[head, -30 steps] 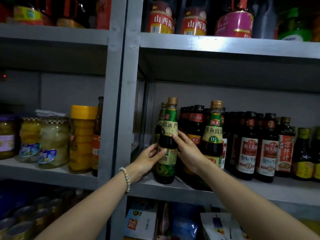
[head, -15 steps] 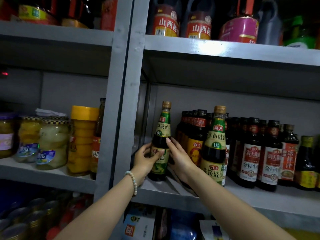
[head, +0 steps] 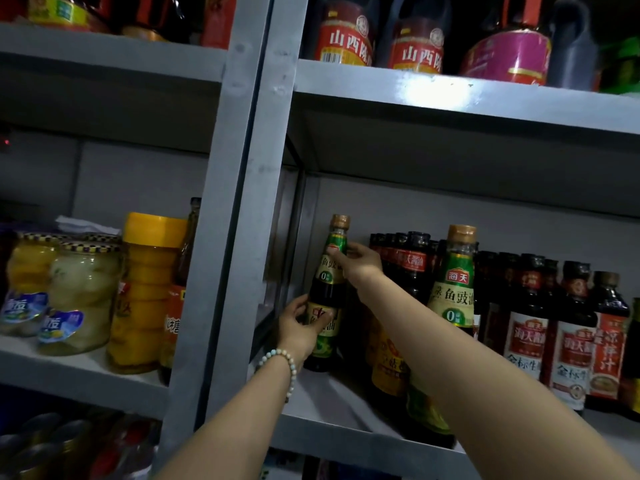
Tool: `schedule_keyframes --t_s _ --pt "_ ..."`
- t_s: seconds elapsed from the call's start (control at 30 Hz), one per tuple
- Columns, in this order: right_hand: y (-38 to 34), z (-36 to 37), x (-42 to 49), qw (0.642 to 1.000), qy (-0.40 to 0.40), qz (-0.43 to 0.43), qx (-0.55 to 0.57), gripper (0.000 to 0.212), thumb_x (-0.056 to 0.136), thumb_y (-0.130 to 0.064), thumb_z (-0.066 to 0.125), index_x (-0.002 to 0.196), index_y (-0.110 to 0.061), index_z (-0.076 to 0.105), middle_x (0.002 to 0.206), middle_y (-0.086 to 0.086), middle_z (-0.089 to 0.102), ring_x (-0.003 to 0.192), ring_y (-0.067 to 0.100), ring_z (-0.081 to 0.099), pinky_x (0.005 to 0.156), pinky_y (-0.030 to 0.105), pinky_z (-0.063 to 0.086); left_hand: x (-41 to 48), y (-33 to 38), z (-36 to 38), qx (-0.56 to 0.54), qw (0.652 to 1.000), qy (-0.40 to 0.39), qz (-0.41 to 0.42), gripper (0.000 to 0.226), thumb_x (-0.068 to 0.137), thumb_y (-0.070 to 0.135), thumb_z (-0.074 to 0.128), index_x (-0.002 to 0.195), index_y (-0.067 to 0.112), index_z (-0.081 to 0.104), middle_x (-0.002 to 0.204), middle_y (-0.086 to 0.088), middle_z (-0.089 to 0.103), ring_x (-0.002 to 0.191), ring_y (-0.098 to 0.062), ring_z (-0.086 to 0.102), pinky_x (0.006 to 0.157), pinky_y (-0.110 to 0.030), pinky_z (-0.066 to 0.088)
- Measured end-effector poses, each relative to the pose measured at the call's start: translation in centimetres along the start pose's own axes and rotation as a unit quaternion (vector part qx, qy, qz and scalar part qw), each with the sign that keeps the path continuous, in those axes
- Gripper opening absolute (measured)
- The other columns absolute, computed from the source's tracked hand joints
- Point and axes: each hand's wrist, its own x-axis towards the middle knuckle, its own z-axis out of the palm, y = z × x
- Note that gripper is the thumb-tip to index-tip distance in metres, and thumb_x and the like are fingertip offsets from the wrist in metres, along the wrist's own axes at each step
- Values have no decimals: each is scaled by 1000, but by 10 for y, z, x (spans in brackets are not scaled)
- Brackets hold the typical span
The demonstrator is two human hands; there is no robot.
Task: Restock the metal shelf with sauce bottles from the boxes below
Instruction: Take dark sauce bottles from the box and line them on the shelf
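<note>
**Now two hands on one bottle at the shelf's left end**

Both forearms reach up and forward from the bottom of the view. The left hand (head: 298,327) grips the bottle (head: 327,292) low on its body, thumb across the front label and fingers curled round the far side; a bead bracelet (head: 280,358) sits on that wrist. The right hand (head: 360,265) pinches the same bottle at its shoulder, thumb on the green neck label, the other fingers behind. The right arm crosses in front of the lower part of a second green-labelled bottle (head: 453,296).

The held bottle stands about upright at the left end of the middle shelf (head: 346,441), near the post (head: 239,202), its base down at the board. Dark bottles (head: 526,327) fill the shelf to its right. Jars (head: 83,296) stand in the next bay, left of the post.
</note>
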Motion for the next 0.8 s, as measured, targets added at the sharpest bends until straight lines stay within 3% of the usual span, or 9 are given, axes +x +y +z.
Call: schedule_keyframes --t_s 0.13,0.47,0.8 --pt "4 3 11 1000 10 0 -10 44 85 -14 68 127 -6 56 125 13 61 110 28 61 83 30 49 11 -3 3 22 1000 -9 2 55 75 3 74 126 7 51 128 -12 55 117 -25 53 95 -34 45" --pt "14 9 30 1000 14 -9 -12 44 85 -13 69 126 -4 57 122 16 63 108 30 62 90 37 51 30 -16 4 53 998 -5 26 57 71 12 80 123 8 55 120 -11 62 101 -16 57 81 -26 45" --pt "21 10 41 1000 9 -16 3 48 84 -12 70 128 -3 55 124 17 61 108 31 62 92 40 52 34 -23 6 12 999 -32 33 62 76 8 74 133 8 49 127 -11 58 104 -14 55 84 -24 45"
